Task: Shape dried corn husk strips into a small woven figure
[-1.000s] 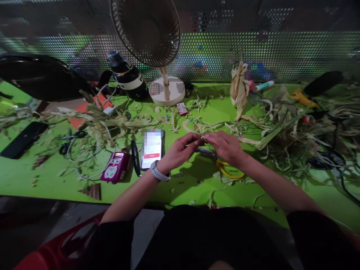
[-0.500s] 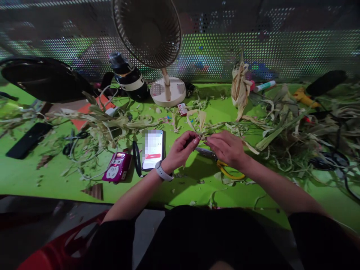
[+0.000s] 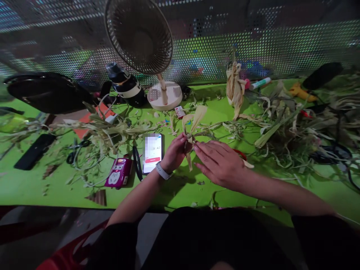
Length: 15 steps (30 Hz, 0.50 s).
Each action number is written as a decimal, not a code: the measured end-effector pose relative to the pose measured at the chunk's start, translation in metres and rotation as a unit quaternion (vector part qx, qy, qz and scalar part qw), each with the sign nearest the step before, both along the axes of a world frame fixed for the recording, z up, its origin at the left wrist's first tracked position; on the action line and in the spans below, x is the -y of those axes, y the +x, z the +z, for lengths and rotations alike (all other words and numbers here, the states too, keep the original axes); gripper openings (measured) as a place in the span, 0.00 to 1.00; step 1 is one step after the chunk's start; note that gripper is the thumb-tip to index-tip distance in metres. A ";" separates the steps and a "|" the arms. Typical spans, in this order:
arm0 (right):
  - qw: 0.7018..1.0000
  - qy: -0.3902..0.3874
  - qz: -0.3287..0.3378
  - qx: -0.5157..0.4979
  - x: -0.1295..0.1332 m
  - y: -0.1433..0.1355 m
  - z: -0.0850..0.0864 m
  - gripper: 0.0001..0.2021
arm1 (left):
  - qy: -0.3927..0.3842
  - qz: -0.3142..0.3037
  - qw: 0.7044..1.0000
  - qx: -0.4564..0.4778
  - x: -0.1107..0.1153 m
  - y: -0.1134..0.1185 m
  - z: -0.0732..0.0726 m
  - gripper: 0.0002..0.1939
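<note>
The left hand [image 3: 176, 152] pinches a folded piece of corn husk [image 3: 193, 123] at its gathered waist, its two pale loops standing up toward 12 o'clock and a short tail hanging below. The right hand [image 3: 221, 163] lies flat and spread just at 3 o'clock of that pinch, fingertips touching the husk and holding nothing. The piece looks folded and bunched, but I cannot tell in this dim light whether anything ties it, so binding and trimming appear left to do. A phone [image 3: 152, 152] rests on the green table [image 3: 56, 183] at 9 o'clock of the hands, a fan [image 3: 164, 95] stands at 12 o'clock, and loose husks [image 3: 281, 123] pile up toward 2 o'clock.
</note>
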State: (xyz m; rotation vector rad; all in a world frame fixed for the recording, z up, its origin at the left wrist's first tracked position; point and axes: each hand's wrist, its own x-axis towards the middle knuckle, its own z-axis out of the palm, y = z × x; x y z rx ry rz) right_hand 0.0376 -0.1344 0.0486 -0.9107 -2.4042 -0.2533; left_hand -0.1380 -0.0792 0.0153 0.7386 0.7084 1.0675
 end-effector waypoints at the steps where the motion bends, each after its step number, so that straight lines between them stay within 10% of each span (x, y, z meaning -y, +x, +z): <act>1: 0.999 -0.030 0.006 -0.023 0.000 0.001 0.002 0.18 | 0.000 -0.005 1.000 0.004 0.000 0.000 0.000 0.11; 8: 0.955 -0.183 -0.045 -0.230 -0.028 0.021 0.015 0.09 | 0.024 0.003 0.999 -0.030 0.001 0.002 -0.012 0.21; 15: 0.964 -0.174 -0.041 -0.199 -0.040 0.016 -0.002 0.11 | -0.035 -0.033 0.999 0.006 0.005 0.004 -0.014 0.21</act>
